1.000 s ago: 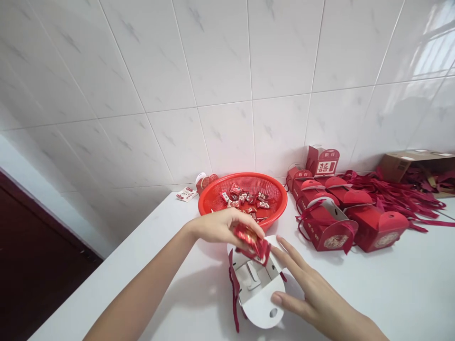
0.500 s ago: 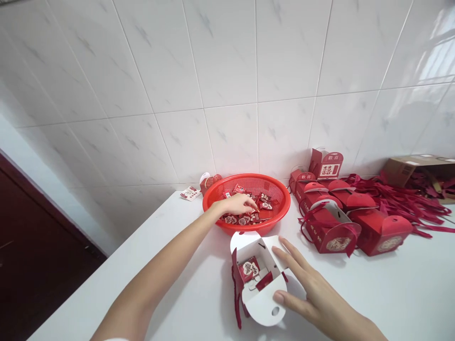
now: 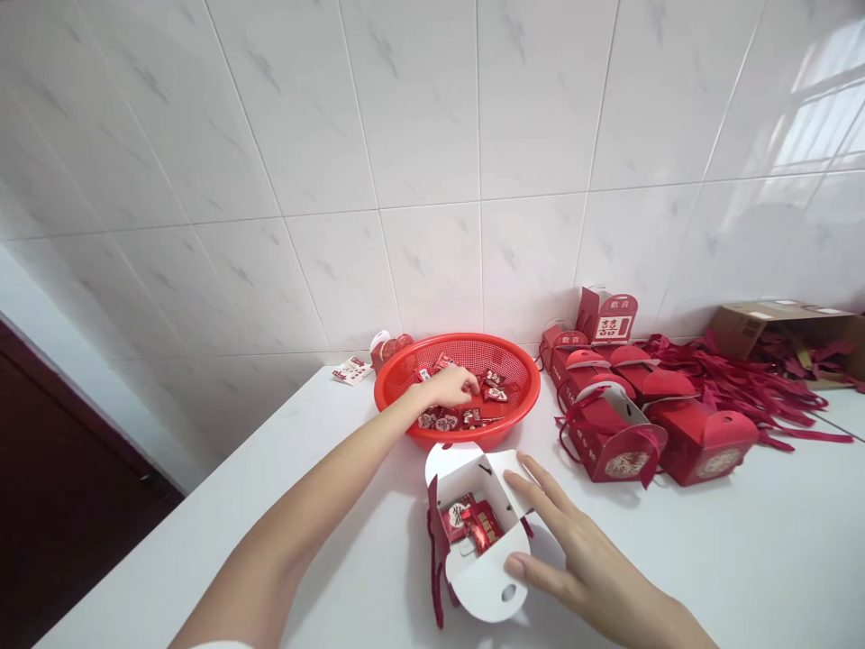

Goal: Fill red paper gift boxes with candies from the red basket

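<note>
Inside the red mesh basket point(image 3: 385, 397), my left hand point(image 3: 454, 386) has its fingers curled among small red and white wrapped sweets point(image 3: 496, 395); what they pinch is hidden. In front of the basket stands an open red box point(image 3: 438, 523) with a white inside and its flaps spread. My right hand point(image 3: 568, 541) holds this box at its right side, fingertips on the right flap and thumb on the near flap. A shiny red packet point(image 3: 484, 526) and a red packet with a white label point(image 3: 456, 516) lie in the box. A dark red ribbon hangs at its left side.
Several red boxes point(image 3: 612, 437) stand on the white table point(image 3: 716, 559) at the right. Behind them lie red ribbons point(image 3: 750, 392) and an open cardboard box point(image 3: 736, 338). A card point(image 3: 352, 370) and a small red item point(image 3: 392, 350) are left of the basket, near the tiled wall.
A shiny red packet now shows on top inside the open box. My left hand's fingers have curled in further inside the basket. The whole view has shifted slightly; my right hand stays at the box.
</note>
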The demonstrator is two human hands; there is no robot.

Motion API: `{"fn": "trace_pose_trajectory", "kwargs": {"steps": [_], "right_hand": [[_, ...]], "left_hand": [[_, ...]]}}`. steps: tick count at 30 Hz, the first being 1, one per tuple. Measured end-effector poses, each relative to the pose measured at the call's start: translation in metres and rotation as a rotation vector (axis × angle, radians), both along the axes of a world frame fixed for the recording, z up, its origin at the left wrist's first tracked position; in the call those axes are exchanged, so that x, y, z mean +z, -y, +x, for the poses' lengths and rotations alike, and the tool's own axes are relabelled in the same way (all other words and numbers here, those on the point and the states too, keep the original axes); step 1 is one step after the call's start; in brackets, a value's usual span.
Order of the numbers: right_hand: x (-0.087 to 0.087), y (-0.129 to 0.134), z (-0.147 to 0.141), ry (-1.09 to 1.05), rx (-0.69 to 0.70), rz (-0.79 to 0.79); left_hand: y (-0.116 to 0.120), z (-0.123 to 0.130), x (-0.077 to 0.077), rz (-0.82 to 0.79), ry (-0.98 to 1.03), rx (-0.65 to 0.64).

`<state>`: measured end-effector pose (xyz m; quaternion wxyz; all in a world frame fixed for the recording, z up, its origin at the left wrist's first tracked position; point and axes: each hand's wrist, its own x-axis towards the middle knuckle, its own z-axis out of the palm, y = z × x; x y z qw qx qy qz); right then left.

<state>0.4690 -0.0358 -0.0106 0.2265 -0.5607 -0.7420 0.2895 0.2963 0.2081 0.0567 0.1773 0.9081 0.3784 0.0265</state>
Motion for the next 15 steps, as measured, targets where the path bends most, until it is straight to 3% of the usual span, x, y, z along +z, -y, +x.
{"fn": "trace_pose_trajectory", "kwargs": {"steps": [4,6,8,12,15], "right_hand": [[-0.001,0.001,0.000,-0.004,-0.007,0.007],[-0.002,0.001,0.000,0.003,-0.007,0.009],[-0.003,0.002,0.000,0.010,-0.001,0.021],[-0.003,0.002,-0.001,0.019,0.002,0.070],[-0.005,0.003,0.000,0.018,-0.010,0.130]], "left_hand": [[0.033,-0.018,0.030,-0.070,0.244,-0.050],[0.058,-0.030,0.042,-0.281,0.392,-0.157],[0.086,-0.043,0.050,-0.406,0.327,-0.221],[0.130,-0.070,0.051,-0.193,0.192,-0.201],[0.146,-0.092,0.046,-0.194,0.197,-0.199]]}}
